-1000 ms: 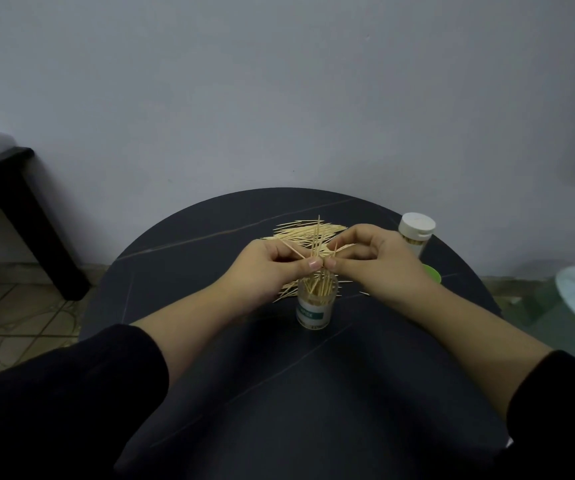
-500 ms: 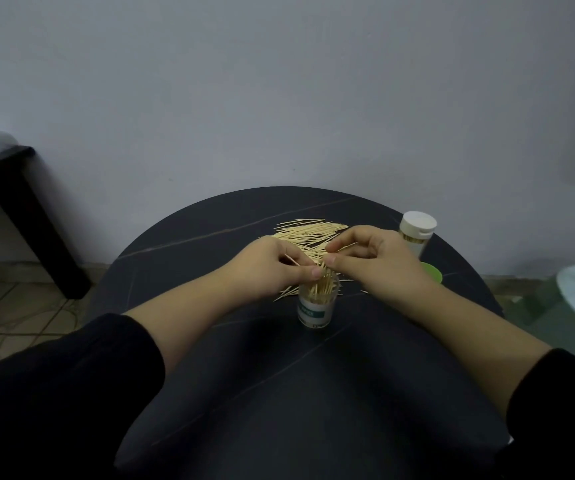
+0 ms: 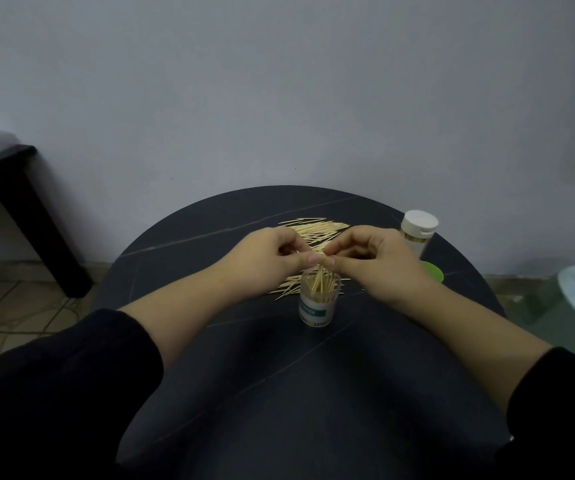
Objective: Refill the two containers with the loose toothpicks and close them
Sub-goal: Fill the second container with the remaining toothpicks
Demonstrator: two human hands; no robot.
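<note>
The bundle (image 3: 320,280) drops into the jar (image 3: 316,306)
Sticks that stood well above the fingers a second ago now sit low in the clear jar, so this load looks nearly in. The left hand (image 3: 265,258) and right hand (image 3: 379,263) both pinch the bundle just over its rim. The thin pale pile (image 3: 313,227) lies behind on the matte table (image 3: 313,393), with the capped jar (image 3: 417,230) at right.

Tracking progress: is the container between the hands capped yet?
Not capped: the clear container stands upright with an open mouth, toothpicks poking out above its rim.
</note>
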